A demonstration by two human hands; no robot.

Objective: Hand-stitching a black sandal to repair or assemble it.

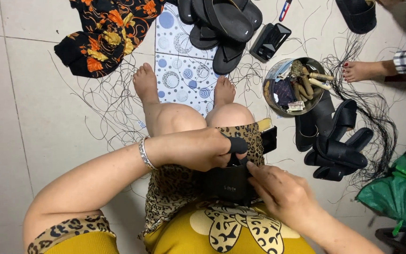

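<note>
I sit on the floor with a black sandal piece (226,183) resting on my lap. My left hand (198,148), with a silver bracelet at the wrist and a black cover on one fingertip, grips the top of that piece. My right hand (280,190) presses against its right side with the fingers closed on its edge. Both of my knees and bare feet stretch out in front of me. What lies under the hands is hidden.
A round metal bowl (271,77) with tools and scraps stands ahead right, beside a pile of black sandals (337,141). More black sandals (224,23) lie ahead on a dotted mat (179,70). Black threads litter the tiles. Another person's foot (360,70) and a green bag (402,188) are at right.
</note>
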